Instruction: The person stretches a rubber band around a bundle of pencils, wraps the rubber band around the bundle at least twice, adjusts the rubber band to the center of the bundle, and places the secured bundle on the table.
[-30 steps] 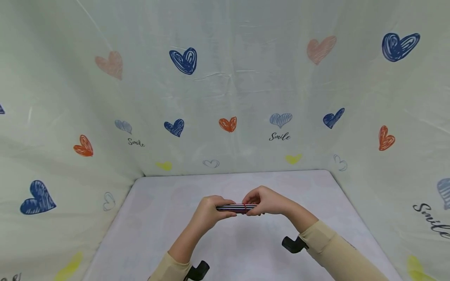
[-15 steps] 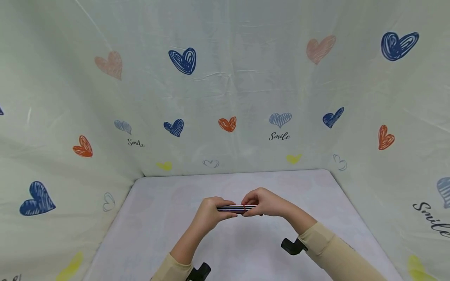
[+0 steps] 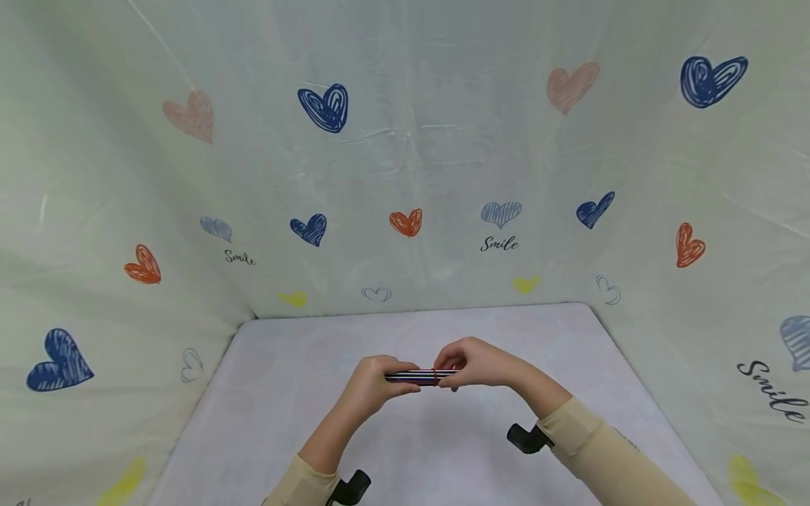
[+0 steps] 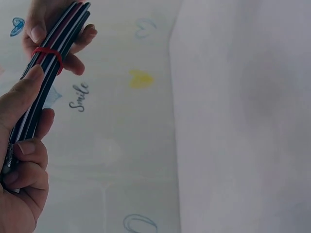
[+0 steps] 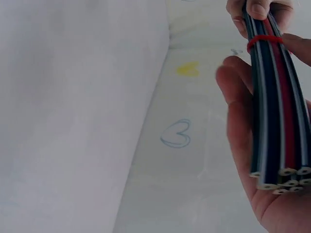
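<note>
A bundle of dark striped pencils [image 3: 411, 377], one of them red, lies level between both hands above the table. A red rubber band [image 5: 265, 40] circles it, nearer the right hand in the head view. My left hand [image 3: 372, 379] grips the left end, thumb along the near side and fingers curled round the bundle [image 4: 36, 107]. The right hand [image 3: 477, 363] holds the other end, its thumb right at the band. In the right wrist view, the flat wood-coloured pencil ends [image 5: 287, 172] face the right palm [image 5: 277, 208].
Under the hands spreads a pale table [image 3: 443, 450] with a rounded far edge. A light curtain [image 3: 405, 161] printed with hearts and "Smile" surrounds it at the back and sides. Black camera mounts [image 3: 530, 438] sit at both beige sleeves.
Hands and bundle stay nearly in place, with only a slight shift to the left along with the head view. Both hands keep their hold.
</note>
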Tool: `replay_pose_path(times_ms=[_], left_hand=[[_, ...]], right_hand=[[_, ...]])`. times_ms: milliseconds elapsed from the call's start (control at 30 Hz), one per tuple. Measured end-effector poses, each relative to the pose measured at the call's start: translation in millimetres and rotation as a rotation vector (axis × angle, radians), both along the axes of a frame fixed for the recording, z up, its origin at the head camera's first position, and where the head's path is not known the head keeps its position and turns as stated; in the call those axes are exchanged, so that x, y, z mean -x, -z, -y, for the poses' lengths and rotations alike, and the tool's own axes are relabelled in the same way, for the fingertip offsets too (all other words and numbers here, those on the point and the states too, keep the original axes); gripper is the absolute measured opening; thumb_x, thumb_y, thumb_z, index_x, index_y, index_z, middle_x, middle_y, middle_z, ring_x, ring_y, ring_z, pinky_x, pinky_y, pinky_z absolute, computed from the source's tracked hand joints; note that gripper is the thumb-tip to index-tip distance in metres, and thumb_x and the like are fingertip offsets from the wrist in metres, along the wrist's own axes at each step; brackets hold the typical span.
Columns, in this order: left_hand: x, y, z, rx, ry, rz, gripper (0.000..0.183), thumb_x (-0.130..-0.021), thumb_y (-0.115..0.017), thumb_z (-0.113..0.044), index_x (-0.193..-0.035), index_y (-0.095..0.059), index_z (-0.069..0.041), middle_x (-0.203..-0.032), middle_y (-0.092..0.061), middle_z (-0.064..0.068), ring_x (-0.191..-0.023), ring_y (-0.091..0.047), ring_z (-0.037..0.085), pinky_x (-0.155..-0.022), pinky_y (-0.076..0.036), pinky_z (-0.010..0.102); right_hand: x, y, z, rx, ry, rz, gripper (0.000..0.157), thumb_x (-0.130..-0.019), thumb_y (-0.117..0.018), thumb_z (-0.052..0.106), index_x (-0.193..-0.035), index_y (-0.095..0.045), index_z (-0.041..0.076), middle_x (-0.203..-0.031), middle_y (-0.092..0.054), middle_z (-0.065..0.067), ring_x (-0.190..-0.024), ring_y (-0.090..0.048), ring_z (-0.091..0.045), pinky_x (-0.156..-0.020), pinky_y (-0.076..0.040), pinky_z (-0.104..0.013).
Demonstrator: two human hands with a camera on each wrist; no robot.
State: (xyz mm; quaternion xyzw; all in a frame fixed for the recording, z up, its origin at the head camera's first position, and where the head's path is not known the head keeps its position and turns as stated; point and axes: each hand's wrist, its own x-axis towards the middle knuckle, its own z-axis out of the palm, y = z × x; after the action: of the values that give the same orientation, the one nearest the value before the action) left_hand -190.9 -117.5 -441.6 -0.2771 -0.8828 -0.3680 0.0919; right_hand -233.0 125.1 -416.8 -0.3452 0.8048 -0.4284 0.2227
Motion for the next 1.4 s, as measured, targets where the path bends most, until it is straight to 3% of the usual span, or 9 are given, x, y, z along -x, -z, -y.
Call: replay_pose_path(times_ms=[200,400,800,1100,1400], left_hand=[[0.3,-2.3,-2.1,0.047,0.032,-0.086,0.023,-0.074,-0.085,-0.021,-0.095,-0.078,-0.014,-0.079,-0.069,-0.008,-0.070,-0.058,0.002,-0.062,-0.049,0.021],[0.7,-4.4,-4.4,0.055,0.012,-0.121,0.023,-0.073,-0.086,-0.019,-0.094,-0.078,-0.014,-0.079,-0.070,-0.007,-0.070,-0.060,0.004,-0.063,-0.049,0.021],[1.1,-5.9,-8.5,0.033,-0.034,-0.033,0.023,-0.073,-0.086,-0.018,-0.094,-0.078,-0.013,-0.082,-0.070,-0.006,-0.074,-0.062,0.007,-0.066,-0.051,0.023],[3.3,-0.4,-8.4,0.050,-0.005,0.018,0.022,-0.076,-0.084,-0.020,-0.097,-0.078,-0.016,-0.085,-0.070,-0.010,-0.076,-0.061,0.004,-0.067,-0.051,0.023],[4.6,4.1,-3.5,0.024,-0.078,0.032,0.027,-0.073,-0.086,-0.023,-0.097,-0.078,-0.017,-0.092,-0.072,-0.008,-0.084,-0.064,0.008,-0.073,-0.052,0.028]], right_hand=[[6.0,-5.9,1.2,0.011,-0.039,0.116,0.011,-0.081,-0.072,0.006,-0.092,-0.070,0.005,-0.078,-0.070,-0.005,-0.067,-0.068,-0.024,-0.064,-0.055,-0.033],[7.1,-5.1,3.9,0.025,-0.008,0.107,0.010,-0.080,-0.074,0.007,-0.089,-0.069,0.005,-0.073,-0.067,-0.006,-0.060,-0.062,-0.020,-0.056,-0.052,-0.031],[3.1,2.3,3.3,0.040,0.024,-0.067,0.012,-0.083,-0.077,0.015,-0.094,-0.077,0.009,-0.070,-0.065,0.003,-0.056,-0.054,-0.011,-0.050,-0.047,-0.028],[-7.1,9.5,-6.5,0.036,0.091,-0.073,0.023,-0.083,-0.079,0.020,-0.105,-0.075,0.017,-0.091,-0.069,0.009,-0.074,-0.062,-0.015,-0.064,-0.053,-0.031],[-10.0,23.7,-22.5,0.184,0.200,-0.057,0.025,-0.079,-0.082,0.014,-0.102,-0.072,0.015,-0.093,-0.068,-0.001,-0.078,-0.065,-0.021,-0.067,-0.054,-0.032]])
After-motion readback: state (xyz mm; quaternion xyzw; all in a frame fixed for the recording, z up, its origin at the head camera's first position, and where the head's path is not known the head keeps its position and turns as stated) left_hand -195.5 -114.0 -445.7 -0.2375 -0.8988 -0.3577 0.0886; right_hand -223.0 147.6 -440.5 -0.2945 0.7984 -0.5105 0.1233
